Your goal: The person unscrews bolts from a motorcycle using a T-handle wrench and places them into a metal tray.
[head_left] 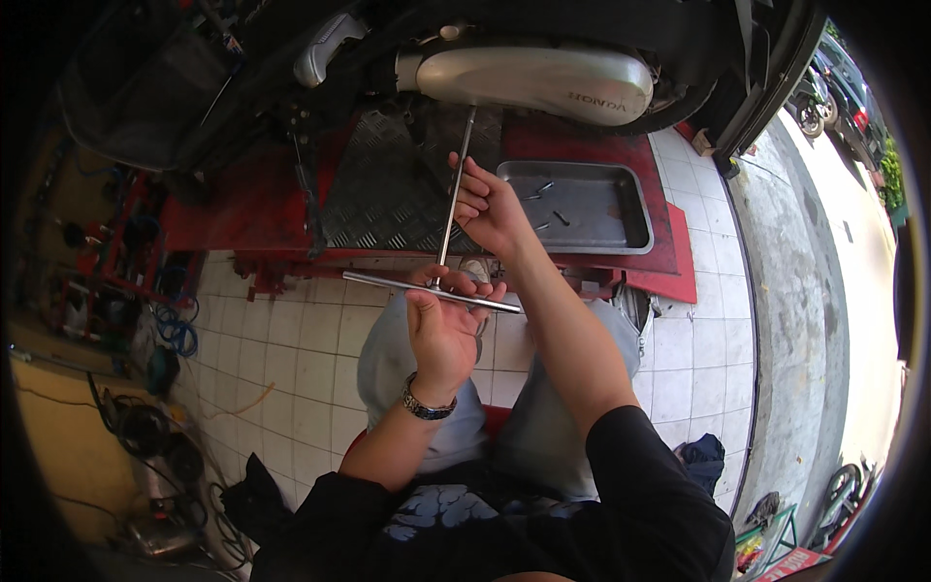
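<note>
A long chrome T-handle wrench (449, 223) reaches up from my hands to the lower edge of the silver engine cover (529, 85) on a motorbike. My left hand (444, 325), with a watch on its wrist, is curled round the crossbar where it meets the shaft. Higher up, my right hand (485, 206) has its fingers closed about the shaft. The wrench's tip meets the cover's underside, and what it sits on there is too small to make out.
A metal tray (635, 238) holding several bolts (561, 217) rests on the red lift platform (669, 254), right of a black tread plate (373, 184). White tiles (301, 349) cover the floor. Blue hose (176, 328) and cables lie at left. Parked vehicles (853, 87) stand outside at right.
</note>
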Action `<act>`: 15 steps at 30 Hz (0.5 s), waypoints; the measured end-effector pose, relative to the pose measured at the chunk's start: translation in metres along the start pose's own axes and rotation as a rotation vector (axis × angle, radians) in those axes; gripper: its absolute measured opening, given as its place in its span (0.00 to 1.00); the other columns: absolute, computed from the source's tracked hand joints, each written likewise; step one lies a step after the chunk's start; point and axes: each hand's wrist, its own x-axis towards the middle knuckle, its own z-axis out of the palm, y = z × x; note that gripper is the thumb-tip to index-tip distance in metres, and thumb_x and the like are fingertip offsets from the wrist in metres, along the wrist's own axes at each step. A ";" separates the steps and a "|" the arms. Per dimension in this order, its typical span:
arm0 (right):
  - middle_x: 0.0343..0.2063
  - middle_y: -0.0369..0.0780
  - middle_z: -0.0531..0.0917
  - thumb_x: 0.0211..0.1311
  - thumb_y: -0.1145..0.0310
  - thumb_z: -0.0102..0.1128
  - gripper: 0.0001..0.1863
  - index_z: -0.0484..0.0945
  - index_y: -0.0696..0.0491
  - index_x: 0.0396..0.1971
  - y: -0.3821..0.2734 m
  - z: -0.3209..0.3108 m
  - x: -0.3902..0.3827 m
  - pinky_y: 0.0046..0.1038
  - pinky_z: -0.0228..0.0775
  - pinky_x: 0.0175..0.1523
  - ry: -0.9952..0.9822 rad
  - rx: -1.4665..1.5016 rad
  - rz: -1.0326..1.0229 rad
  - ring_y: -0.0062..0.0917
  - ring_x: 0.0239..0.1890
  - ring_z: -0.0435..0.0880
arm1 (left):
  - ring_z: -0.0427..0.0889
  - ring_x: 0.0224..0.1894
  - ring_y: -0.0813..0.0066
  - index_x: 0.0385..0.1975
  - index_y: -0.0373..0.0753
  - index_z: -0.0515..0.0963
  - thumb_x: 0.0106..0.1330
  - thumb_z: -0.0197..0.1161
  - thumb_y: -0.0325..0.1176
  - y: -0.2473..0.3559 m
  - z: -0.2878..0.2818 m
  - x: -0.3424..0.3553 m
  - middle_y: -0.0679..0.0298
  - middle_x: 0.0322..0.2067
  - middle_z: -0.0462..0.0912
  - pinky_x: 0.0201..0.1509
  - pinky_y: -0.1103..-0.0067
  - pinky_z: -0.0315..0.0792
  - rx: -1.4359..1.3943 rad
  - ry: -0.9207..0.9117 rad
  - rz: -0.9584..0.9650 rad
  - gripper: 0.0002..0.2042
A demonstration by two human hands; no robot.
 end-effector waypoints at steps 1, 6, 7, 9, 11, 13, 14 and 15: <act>0.16 0.25 0.62 0.76 0.67 0.48 0.13 0.73 0.58 0.52 0.001 0.001 -0.001 0.18 0.50 0.25 0.023 -0.018 -0.008 0.12 0.18 0.57 | 0.80 0.43 0.66 0.59 0.45 0.63 0.74 0.42 0.60 0.004 0.006 -0.001 0.62 0.41 0.77 0.60 0.53 0.76 -0.022 0.063 -0.032 0.27; 0.16 0.25 0.62 0.77 0.66 0.47 0.15 0.72 0.57 0.56 0.000 0.002 -0.003 0.18 0.49 0.25 0.074 -0.098 -0.028 0.11 0.18 0.57 | 0.76 0.51 0.71 0.66 0.45 0.60 0.74 0.46 0.60 -0.004 -0.004 -0.001 0.64 0.50 0.74 0.57 0.63 0.77 0.270 0.194 0.107 0.30; 0.16 0.25 0.62 0.78 0.66 0.47 0.16 0.72 0.57 0.57 0.000 0.003 -0.004 0.17 0.49 0.25 0.085 -0.108 -0.033 0.11 0.18 0.57 | 0.74 0.52 0.73 0.65 0.42 0.61 0.74 0.51 0.56 -0.006 -0.007 -0.001 0.65 0.53 0.73 0.53 0.69 0.77 0.296 0.186 0.155 0.29; 0.17 0.25 0.62 0.78 0.64 0.48 0.18 0.71 0.57 0.59 -0.001 0.005 -0.006 0.18 0.50 0.25 0.062 -0.153 -0.034 0.11 0.18 0.57 | 0.75 0.52 0.75 0.63 0.40 0.65 0.74 0.55 0.51 -0.007 -0.016 0.001 0.65 0.53 0.72 0.54 0.70 0.77 0.372 0.117 0.190 0.26; 0.18 0.26 0.63 0.77 0.62 0.49 0.20 0.70 0.58 0.61 -0.002 0.007 -0.010 0.18 0.51 0.26 0.039 -0.206 -0.032 0.11 0.19 0.58 | 0.75 0.51 0.76 0.58 0.38 0.70 0.72 0.62 0.42 -0.008 -0.031 0.006 0.65 0.53 0.73 0.54 0.70 0.77 0.459 0.011 0.244 0.20; 0.18 0.26 0.64 0.76 0.58 0.51 0.23 0.70 0.59 0.62 -0.002 0.010 -0.018 0.18 0.52 0.28 0.024 -0.274 -0.026 0.12 0.20 0.59 | 0.76 0.50 0.76 0.56 0.37 0.71 0.73 0.61 0.40 -0.008 -0.026 0.002 0.65 0.52 0.74 0.55 0.68 0.78 0.387 0.032 0.218 0.19; 0.18 0.27 0.64 0.76 0.57 0.52 0.25 0.70 0.60 0.62 0.000 0.012 -0.022 0.18 0.53 0.28 0.033 -0.346 0.003 0.12 0.20 0.59 | 0.76 0.49 0.76 0.55 0.37 0.71 0.73 0.61 0.39 -0.007 -0.022 0.001 0.66 0.51 0.74 0.55 0.68 0.78 0.350 0.041 0.204 0.18; 0.19 0.27 0.64 0.75 0.55 0.53 0.26 0.70 0.60 0.62 0.003 0.017 -0.027 0.18 0.53 0.29 0.044 -0.416 0.031 0.13 0.21 0.60 | 0.78 0.46 0.76 0.55 0.36 0.71 0.72 0.62 0.37 -0.007 -0.015 0.002 0.66 0.49 0.76 0.55 0.67 0.80 0.310 0.107 0.247 0.17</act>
